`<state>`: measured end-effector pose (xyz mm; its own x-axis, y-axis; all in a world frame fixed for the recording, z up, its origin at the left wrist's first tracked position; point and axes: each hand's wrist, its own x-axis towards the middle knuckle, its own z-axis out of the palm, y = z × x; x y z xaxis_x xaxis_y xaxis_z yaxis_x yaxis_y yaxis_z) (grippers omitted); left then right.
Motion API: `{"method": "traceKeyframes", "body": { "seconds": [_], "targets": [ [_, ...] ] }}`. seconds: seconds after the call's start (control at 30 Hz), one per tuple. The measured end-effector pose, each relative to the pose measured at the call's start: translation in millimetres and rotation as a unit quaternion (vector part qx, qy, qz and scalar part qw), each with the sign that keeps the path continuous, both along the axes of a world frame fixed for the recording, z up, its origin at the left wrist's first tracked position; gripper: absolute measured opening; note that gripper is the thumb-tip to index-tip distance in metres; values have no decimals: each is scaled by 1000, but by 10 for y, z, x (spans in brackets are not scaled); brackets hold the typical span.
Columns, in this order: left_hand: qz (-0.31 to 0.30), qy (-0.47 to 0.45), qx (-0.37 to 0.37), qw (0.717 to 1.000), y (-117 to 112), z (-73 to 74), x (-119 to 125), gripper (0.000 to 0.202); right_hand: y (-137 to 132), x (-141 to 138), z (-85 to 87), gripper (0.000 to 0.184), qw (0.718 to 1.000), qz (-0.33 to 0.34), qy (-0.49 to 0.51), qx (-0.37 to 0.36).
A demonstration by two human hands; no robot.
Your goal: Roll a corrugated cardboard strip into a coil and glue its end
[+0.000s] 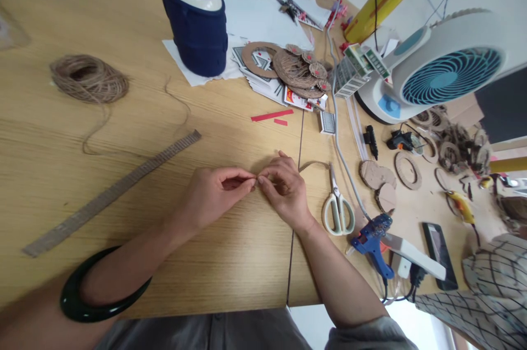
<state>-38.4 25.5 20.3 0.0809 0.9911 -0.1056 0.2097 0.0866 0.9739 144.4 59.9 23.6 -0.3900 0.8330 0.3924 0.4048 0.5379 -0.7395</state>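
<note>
My left hand (220,191) and my right hand (286,188) meet fingertip to fingertip over the table, both pinched closed. Between them is a tiny brown bit, mostly hidden by the fingers. A thin brown cardboard strip (315,163) comes out from behind my right hand and appears to run to that pinch. Its free end reaches the tips of the scissors (338,204), which lie to the right with pale handles. On the left, a long corrugated cardboard strip (111,196) lies slanting across the table, apart from my left hand.
A twine coil (88,78) lies at the left, a blue jug (195,26) behind. Cardboard rings and rosettes (300,70) rest on playing cards. Rightward are a blue glue gun (373,243), a grey cable (340,141), a fan (444,75), a phone (439,254) and a person's checked sleeve (498,273).
</note>
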Motion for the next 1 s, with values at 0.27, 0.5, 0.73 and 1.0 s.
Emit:
{"method": "traceKeyframes", "body": {
  "seconds": [0.27,0.5,0.73,1.0],
  "targets": [
    [9,19,-1,1000,13,28,13,15,-8,-18,14,14,1000,4,-3,5],
    [3,-39,-46,998,36,29,7,14,-27,-33,-1,10,1000,2,11,14],
    [49,-82,-34,995,39,53,-9,12,-41,0,-1,1,999,-26,-23,10],
    [44,-60,-16,997,20,54,-8,12,-61,-23,-28,6,998,-15,25,-55]
  ]
}}
